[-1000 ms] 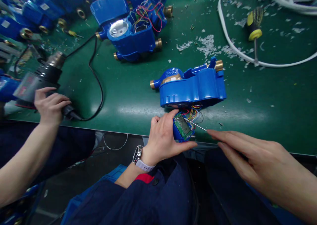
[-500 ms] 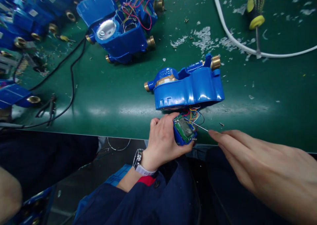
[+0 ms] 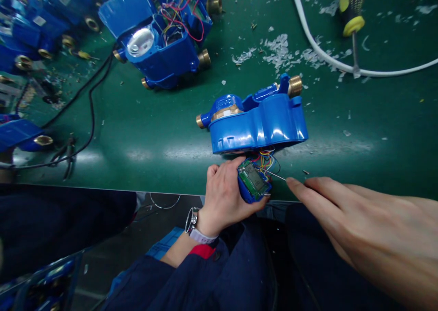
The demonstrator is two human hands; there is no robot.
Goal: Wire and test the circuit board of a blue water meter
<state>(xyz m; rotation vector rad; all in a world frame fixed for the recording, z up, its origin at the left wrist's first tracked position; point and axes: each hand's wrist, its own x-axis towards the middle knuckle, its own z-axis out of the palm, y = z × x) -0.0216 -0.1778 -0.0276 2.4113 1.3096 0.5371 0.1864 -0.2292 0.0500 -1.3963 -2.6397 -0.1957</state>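
My left hand (image 3: 224,190) is closed around a small blue housing with a green circuit board and a grey LCD display (image 3: 253,176); dark characters show on the screen. From the top of this display module, several coloured wires (image 3: 266,160) run to a blue water meter (image 3: 258,126) with brass threaded ends, lying on its side just beyond. My right hand (image 3: 356,215) is closed on a tool with a thin metal shaft (image 3: 276,175), its handle hidden in the hand. The shaft's tip reaches the upper right edge of the board, by the wires.
Another water meter (image 3: 162,51) stands open at the back, its wires exposed. More blue meters (image 3: 41,23) crowd the far left. A yellow-black screwdriver (image 3: 354,10) lies by a white cable (image 3: 318,51) among plastic scraps. Black cables (image 3: 91,106) cross the left. A person's dark sleeve (image 3: 68,224) is lower left.
Dark characters now show on the display, which was blank with glare before. The other person's bare forearm at lower left has mostly left view. My hands have hardly moved.
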